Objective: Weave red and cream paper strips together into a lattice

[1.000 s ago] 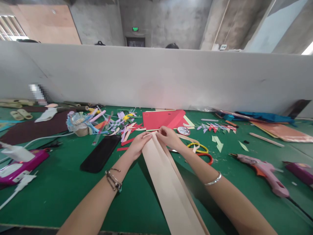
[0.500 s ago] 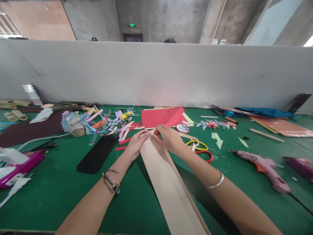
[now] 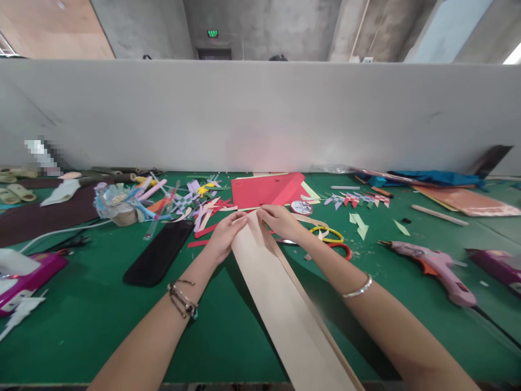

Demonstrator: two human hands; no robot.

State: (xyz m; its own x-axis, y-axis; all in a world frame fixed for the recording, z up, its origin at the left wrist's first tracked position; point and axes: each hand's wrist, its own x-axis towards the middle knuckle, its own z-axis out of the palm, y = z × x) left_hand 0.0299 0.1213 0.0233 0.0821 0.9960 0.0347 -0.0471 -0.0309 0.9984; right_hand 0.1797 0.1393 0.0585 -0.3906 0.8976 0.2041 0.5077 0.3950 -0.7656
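Note:
A long folded sheet of beige paper point(image 3: 280, 304) runs from the table's near edge toward its middle. My left hand point(image 3: 224, 234) pinches the far left corner of this paper. On the far right corner, my right hand point(image 3: 279, 220) does the same with closed fingers. Both hands meet at the sheet's far end, just in front of a red paper sheet point(image 3: 266, 190). A beaded bracelet is on my left wrist and a silver bangle on my right.
On the green table point(image 3: 93, 315): a black flat case point(image 3: 159, 252) left of my hands, a heap of coloured paper strips point(image 3: 191, 206), yellow and red scissors point(image 3: 331, 239), a pink glue gun point(image 3: 431, 263), a magenta device point(image 3: 28, 271) at left. A grey partition point(image 3: 260, 114) stands behind.
My hands have stayed at the paper's far end, with the fingers shifting slightly along the fold. The camera has tilted a little downward.

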